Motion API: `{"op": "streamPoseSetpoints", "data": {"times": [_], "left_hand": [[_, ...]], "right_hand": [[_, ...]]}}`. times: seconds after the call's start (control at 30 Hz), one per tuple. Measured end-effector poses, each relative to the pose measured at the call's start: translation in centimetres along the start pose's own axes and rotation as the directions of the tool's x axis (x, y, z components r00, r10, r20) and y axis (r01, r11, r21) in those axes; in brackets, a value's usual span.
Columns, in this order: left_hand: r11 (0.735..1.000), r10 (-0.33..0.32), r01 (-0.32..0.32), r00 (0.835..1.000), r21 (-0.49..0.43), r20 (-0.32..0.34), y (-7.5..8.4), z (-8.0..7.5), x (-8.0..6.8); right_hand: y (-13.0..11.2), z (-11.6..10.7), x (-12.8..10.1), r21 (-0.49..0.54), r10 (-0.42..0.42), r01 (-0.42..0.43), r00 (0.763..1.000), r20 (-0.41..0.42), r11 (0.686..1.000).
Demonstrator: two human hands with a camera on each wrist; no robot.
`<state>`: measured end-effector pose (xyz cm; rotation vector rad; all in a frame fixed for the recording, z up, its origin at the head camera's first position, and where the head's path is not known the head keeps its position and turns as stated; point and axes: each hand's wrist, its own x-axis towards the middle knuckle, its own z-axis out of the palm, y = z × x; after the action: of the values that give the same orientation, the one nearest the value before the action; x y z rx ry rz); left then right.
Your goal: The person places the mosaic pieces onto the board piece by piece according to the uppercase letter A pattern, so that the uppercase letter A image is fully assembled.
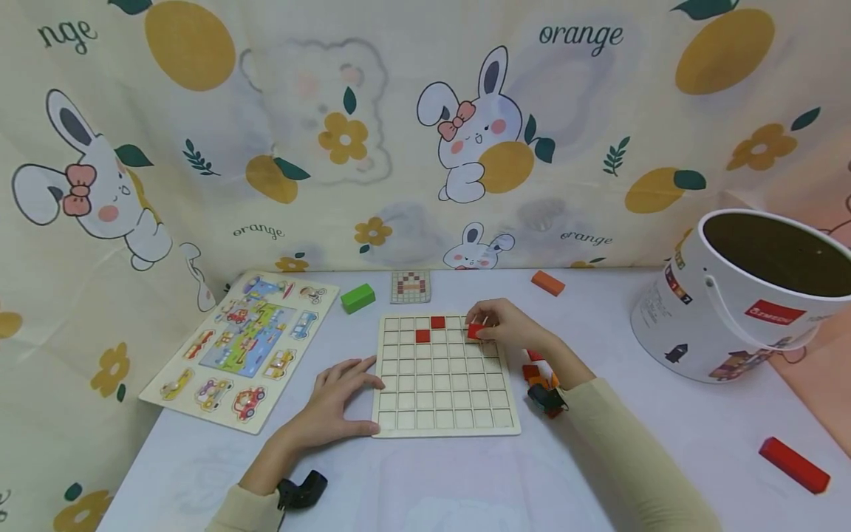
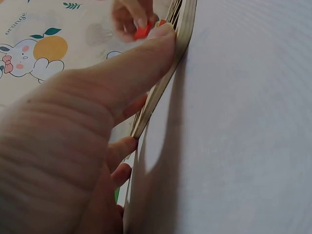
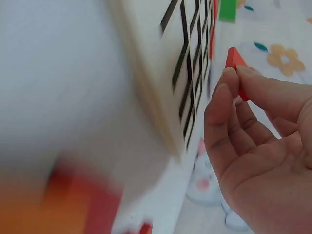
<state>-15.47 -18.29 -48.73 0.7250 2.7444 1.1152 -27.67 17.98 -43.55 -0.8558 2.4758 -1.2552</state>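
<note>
Small red square tile pinched in right hand fingertips, just above upper-right cells of pale wooden grid board; best lowered flat, edges squared to cell. Left hand flat, fingers straight, steadying board's left edge; worth pressing firmly.

Pale matt wooden grid board; glossy red tile; printed cloth backdrop.

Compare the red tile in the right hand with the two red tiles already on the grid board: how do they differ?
The red tile in the right hand is pinched between fingers above the grid board; the two placed red tiles lie flat in their cells, untouched. The held one is partly hidden by the right hand; the placed ones show fully. All three look alike in colour and size.
</note>
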Motion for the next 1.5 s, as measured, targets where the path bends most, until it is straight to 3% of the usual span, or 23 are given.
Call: {"op": "streamPoseSetpoints", "data": {"times": [0.3, 0.53, 0.83, 1.03, 1.33, 1.5], "left_hand": [[1.000, 0.008, -0.008, 1.000, 0.001, 0.002, 0.1, -0.1, 0.0], [1.000, 0.013, -0.013, 1.000, 0.001, -0.002, -0.1, 0.0, 0.0], [1.000, 0.019, -0.019, 1.000, -0.009, -0.002, 0.0, -0.1, -0.2], [1.000, 0.017, -0.017, 1.000, -0.005, 0.001, 0.1, -0.1, -0.1], [1.000, 0.012, -0.012, 1.000, 0.006, -0.005, 0.0, 0.0, -0.1], [1.000, 0.025, -0.025, 1.000, 0.007, -0.010, 0.0, 0.1, 0.0]], "right_hand": [[-1.2, 1.9, 2.9, 0.011, 0.032, -0.032, 0.998, 0.056, 0.999], [-1.0, 2.1, 3.5, -0.070, 0.018, -0.013, 0.997, 0.069, 0.997], [-1.7, 2.0, 3.0, -0.187, 0.081, -0.077, 0.997, 0.012, 0.979], [-1.9, -0.3, -1.1, -0.107, 0.045, -0.051, 0.997, -0.056, 0.993], [-0.6, -1.8, -11.1, -0.051, 0.159, -0.159, 0.987, 0.005, 0.986], [0.0, -1.6, -13.3, -0.043, 0.173, -0.173, 0.985, -0.008, 0.984]]}}
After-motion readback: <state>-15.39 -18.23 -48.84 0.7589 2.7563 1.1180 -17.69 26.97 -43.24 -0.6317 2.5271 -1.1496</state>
